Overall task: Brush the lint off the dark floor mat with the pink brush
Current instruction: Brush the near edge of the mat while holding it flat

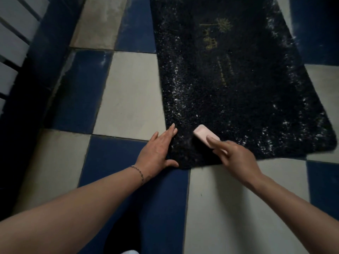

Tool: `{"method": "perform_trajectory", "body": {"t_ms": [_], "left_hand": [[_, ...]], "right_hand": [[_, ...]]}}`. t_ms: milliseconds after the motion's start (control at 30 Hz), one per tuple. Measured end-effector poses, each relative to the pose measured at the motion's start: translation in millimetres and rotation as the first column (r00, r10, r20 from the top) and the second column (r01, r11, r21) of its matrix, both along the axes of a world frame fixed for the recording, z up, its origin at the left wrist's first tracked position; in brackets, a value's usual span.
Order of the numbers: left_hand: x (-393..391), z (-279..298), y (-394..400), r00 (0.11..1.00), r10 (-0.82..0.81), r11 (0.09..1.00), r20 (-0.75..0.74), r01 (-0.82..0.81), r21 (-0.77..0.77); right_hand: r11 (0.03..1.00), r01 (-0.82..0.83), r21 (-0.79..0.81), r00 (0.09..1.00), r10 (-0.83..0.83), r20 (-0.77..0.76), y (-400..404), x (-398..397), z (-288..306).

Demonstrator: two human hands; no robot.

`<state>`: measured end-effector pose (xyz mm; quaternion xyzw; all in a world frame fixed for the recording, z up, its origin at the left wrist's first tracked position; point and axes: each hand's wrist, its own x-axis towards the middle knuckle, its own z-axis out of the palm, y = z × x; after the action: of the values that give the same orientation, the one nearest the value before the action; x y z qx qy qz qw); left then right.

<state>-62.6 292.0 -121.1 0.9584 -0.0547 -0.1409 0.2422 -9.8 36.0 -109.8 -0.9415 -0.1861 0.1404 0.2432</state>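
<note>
The dark shaggy floor mat lies on the tiled floor, flecked with white lint along its left side, right edge and near right corner, with a faint gold pattern near its middle. My right hand holds the pink brush down on the mat near its near left corner, index finger laid along the brush's top. My left hand lies flat with straight fingers on the mat's near left corner, half on the floor, thumb at the mat's near edge.
The floor is a checker of blue tiles and off-white tiles. A blue wall base with white slats runs along the left. A dark shape sits at the bottom between my forearms.
</note>
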Motion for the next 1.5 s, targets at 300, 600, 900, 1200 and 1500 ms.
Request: {"method": "perform_trajectory", "body": {"t_ms": [300, 600, 900, 1200, 1500], "left_hand": [[1.7, -2.3, 1.1, 0.996, 0.072, 0.996, -0.045, -0.075, -0.058], [1.7, -0.4, 1.7, 1.000, 0.010, 0.998, -0.017, -0.009, 0.058], [3.2, 1.3, -0.7, 0.999, 0.014, 0.996, -0.043, -0.010, 0.085], [3.2, 4.0, -0.8, 0.999, -0.011, 0.992, -0.051, 0.017, 0.123], [4.6, 7.1, -5.4, 0.983, -0.115, 0.932, -0.142, 0.156, 0.328]], "right_hand": [[0.968, -0.240, 0.075, 0.971, 0.240, 0.010, 41.8, -42.5, 11.4], [0.986, -0.165, 0.012, 0.986, 0.165, 0.008, 30.4, -9.1, 0.2], [0.996, -0.069, 0.058, 0.996, 0.071, -0.044, 29.8, -20.7, 5.2], [0.981, -0.189, 0.048, 0.982, 0.189, 0.012, 39.5, -20.3, -3.0], [0.992, 0.080, 0.094, 0.993, -0.071, -0.091, 9.3, 0.3, -1.7]]}}
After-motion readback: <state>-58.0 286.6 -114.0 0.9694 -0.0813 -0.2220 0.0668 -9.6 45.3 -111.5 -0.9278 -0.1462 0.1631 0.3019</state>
